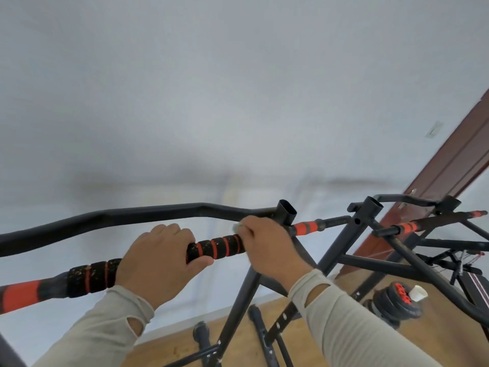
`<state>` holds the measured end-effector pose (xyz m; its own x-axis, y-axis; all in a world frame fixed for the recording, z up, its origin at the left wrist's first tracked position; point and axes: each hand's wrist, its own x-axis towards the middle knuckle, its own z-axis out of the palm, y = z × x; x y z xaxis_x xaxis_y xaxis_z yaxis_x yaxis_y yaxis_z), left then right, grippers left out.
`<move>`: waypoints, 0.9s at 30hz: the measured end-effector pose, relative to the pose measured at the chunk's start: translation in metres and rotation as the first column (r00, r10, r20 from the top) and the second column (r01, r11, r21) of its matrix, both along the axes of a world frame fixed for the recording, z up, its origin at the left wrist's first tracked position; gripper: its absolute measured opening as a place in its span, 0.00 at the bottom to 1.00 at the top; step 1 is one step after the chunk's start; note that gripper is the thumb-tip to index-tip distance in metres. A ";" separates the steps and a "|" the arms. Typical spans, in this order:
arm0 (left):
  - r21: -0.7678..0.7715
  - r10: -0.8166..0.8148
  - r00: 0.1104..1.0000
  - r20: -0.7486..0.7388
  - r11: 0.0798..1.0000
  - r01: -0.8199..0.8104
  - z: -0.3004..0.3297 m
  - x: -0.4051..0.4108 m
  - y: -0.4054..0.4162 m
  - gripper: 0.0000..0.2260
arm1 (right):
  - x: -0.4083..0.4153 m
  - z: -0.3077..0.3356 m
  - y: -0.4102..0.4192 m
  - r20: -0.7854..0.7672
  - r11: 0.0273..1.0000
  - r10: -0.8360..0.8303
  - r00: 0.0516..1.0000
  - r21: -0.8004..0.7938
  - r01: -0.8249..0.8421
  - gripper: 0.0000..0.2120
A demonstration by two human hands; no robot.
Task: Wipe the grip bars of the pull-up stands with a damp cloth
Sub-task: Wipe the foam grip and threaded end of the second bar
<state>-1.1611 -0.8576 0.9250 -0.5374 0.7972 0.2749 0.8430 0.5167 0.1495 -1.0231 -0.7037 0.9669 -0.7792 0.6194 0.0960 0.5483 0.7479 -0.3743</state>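
White wall fills the background; the grip bar (214, 249) runs left-low to right-high across my view, its long axis passing through both fists. My left hand (158, 260) is wrapped closed around the foam, steadying it. My right hand (267, 247), nearer the upright, is clenched on what appears to be the cloth (236, 227), mostly hidden, pressed against the bar.

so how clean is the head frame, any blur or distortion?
Head view: strong wide-angle bending, the upper bar bows; the wall behind is soft and smeared; hands sharp enough, left hand on the foam grip, right hand shut on a barely visible cloth; lighting flat, no glare.
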 end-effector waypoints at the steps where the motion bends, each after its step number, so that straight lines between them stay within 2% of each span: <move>1: 0.006 -0.002 1.000 -0.002 1.000 0.002 -0.001 0.000 0.000 0.22 | -0.001 -0.001 -0.008 -0.066 0.992 0.037 0.997 -0.117 -0.045 0.11; 3: 0.025 -0.003 1.000 -0.013 1.000 0.003 -0.004 -0.002 0.000 0.23 | 0.002 0.006 -0.012 -0.213 0.933 0.040 0.976 -0.341 -0.112 0.11; 5: 0.045 -0.003 1.000 -0.009 0.999 0.004 -0.004 -0.003 0.002 0.23 | 0.014 0.017 0.000 -0.338 0.888 -0.069 0.939 -0.449 -0.096 0.14; 6: 0.045 -0.002 1.000 -0.002 0.999 0.002 -0.004 -0.003 0.002 0.23 | 0.020 0.024 0.010 -0.388 0.897 -0.148 0.910 -0.440 -0.042 0.15; 8: 0.024 -0.004 1.000 0.001 1.000 0.004 -0.004 -0.002 0.002 0.23 | 0.033 0.038 0.033 -0.446 0.940 -0.265 0.855 -0.319 0.126 0.15; 9: 0.018 -0.008 1.000 -0.005 1.000 0.009 -0.003 -0.002 0.002 0.23 | 0.038 0.043 0.045 -0.467 0.952 -0.284 0.838 -0.241 0.189 0.15; 11: 0.014 -0.014 1.000 -0.014 1.000 0.014 -0.001 -0.002 0.002 0.23 | 0.045 0.048 0.061 -0.498 0.969 -0.247 0.831 -0.127 0.212 0.14; 13: 0.000 -0.013 1.000 -0.012 1.000 0.013 -0.001 -0.001 0.002 0.23 | 0.046 0.041 0.068 -0.421 0.987 -0.161 0.893 -0.051 0.154 0.13; 15: 0.003 -0.009 1.000 -0.003 1.000 0.009 -0.001 -0.001 0.002 0.24 | 0.042 0.021 0.067 -0.144 0.995 -0.046 0.989 0.077 0.058 0.15; 16: 0.017 -0.007 1.000 -0.005 1.000 0.007 -0.002 -0.002 0.002 0.24 | 0.039 0.008 0.065 -0.006 0.991 0.002 1.000 0.132 -0.001 0.14; 17: 0.026 -0.006 1.000 -0.008 1.000 0.006 -0.002 -0.002 0.002 0.24 | 0.036 -0.004 0.062 0.061 0.985 0.030 0.998 0.168 -0.040 0.14; 23: 0.004 -0.004 1.000 -0.015 1.000 0.004 -0.004 -0.002 0.003 0.24 | 0.018 -0.024 0.049 -0.060 0.963 -0.121 0.991 0.236 0.132 0.15; 24: 0.010 -0.005 1.000 -0.017 1.000 0.005 -0.004 -0.002 0.004 0.23 | 0.012 -0.025 0.040 -0.058 0.959 -0.100 0.993 0.262 0.112 0.13; 27: 0.019 -0.002 0.999 -0.033 1.000 0.003 -0.008 -0.005 0.004 0.25 | -0.015 -0.034 -0.003 -0.008 0.921 0.110 0.994 0.376 -0.099 0.05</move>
<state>-1.1661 -0.8537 0.9174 -0.5258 0.7930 0.3077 0.8489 0.5119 0.1313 -1.0378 -0.7067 0.9330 -0.8312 0.4489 0.3280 0.4524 0.8891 -0.0704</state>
